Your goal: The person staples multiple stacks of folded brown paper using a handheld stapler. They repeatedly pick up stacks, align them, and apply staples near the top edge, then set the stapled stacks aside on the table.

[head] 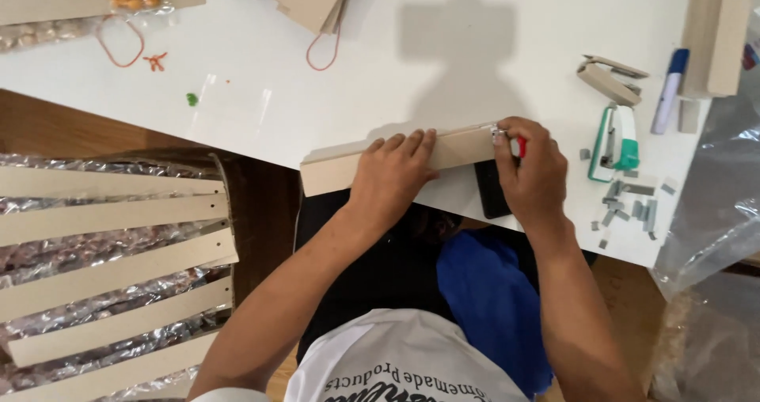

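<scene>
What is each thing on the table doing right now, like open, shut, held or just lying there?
Cardboard strip: flat at the table edge, pressed down by the left hand.
Red stapler: gripped in the right hand, at the strip's end.
Green stapler: lying untouched.
Beige stapler: lying hinged open.
Staple sticks: loose, scattered.
Pen: capped, lying.
</scene>
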